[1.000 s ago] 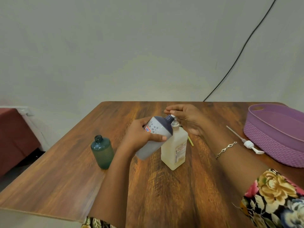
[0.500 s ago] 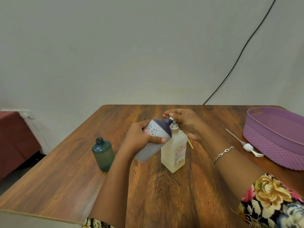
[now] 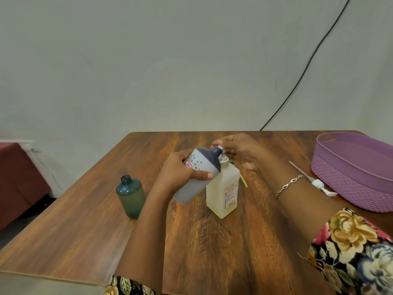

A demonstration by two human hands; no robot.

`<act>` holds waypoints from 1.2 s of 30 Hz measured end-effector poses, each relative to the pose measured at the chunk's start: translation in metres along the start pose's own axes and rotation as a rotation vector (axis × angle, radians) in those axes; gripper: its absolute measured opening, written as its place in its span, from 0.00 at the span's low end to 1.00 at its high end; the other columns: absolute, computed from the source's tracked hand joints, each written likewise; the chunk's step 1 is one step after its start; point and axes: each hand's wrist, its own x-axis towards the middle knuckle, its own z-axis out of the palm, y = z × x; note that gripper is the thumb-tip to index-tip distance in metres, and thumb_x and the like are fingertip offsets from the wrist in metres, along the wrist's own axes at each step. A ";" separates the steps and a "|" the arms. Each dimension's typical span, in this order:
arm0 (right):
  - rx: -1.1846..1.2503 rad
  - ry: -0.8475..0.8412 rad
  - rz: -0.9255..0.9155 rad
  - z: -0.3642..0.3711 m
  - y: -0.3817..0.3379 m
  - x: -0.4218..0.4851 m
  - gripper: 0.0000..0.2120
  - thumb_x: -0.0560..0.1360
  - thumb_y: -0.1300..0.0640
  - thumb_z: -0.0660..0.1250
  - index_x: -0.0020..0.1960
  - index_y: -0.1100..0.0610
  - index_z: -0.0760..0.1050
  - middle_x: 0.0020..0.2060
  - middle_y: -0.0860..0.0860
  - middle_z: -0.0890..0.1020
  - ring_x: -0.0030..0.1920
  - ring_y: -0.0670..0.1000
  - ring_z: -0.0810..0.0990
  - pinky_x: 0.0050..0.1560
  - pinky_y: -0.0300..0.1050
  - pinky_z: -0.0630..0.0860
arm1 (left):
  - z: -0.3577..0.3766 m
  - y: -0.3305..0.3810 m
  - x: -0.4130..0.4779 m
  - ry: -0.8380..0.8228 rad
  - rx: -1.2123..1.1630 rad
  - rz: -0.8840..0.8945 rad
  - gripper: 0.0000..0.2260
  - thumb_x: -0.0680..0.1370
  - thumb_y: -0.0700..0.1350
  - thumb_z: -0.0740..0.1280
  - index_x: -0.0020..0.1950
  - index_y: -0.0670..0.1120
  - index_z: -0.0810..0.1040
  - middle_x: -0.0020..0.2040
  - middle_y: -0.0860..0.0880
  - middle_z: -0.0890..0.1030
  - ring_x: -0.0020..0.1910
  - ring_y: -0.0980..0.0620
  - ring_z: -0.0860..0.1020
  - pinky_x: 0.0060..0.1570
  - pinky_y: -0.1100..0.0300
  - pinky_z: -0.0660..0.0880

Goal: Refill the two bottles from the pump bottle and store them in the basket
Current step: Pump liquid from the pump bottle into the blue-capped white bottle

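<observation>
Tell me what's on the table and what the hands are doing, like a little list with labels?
pump bottle: upright on the wooden table, pale liquid inside
left hand: grips the grey bottle, tilted, dark neck at the pump spout
right hand: fingers curled over the pump head
green bottle: upright, uncapped, left of the hands, untouched
purple basket: far right, no bottle seen inside
loose pump: lies on the table beside the basket

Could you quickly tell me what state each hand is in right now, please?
Left hand: closed, gripping the tilted grey bottle.
Right hand: closed, fingers curled over the pump.
</observation>
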 end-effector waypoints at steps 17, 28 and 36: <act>0.127 0.012 0.030 0.006 0.011 0.002 0.07 0.76 0.65 0.62 0.49 0.67 0.76 0.41 0.59 0.80 0.40 0.53 0.79 0.43 0.46 0.78 | 0.001 -0.004 0.001 0.005 0.051 0.005 0.16 0.65 0.44 0.77 0.45 0.57 0.74 0.40 0.56 0.78 0.39 0.57 0.76 0.36 0.61 0.73; 0.026 0.043 0.009 0.001 -0.002 0.002 0.12 0.75 0.62 0.66 0.55 0.68 0.76 0.43 0.58 0.80 0.41 0.51 0.78 0.44 0.43 0.76 | -0.001 0.004 0.001 0.014 0.065 0.019 0.17 0.65 0.43 0.77 0.47 0.55 0.74 0.41 0.57 0.77 0.41 0.58 0.76 0.36 0.63 0.73; -0.028 0.011 0.026 0.000 0.006 0.002 0.05 0.76 0.62 0.65 0.44 0.64 0.77 0.39 0.56 0.80 0.40 0.51 0.78 0.41 0.41 0.75 | 0.003 -0.004 -0.001 -0.006 0.022 -0.014 0.15 0.64 0.42 0.78 0.41 0.56 0.76 0.38 0.55 0.79 0.37 0.57 0.77 0.34 0.63 0.72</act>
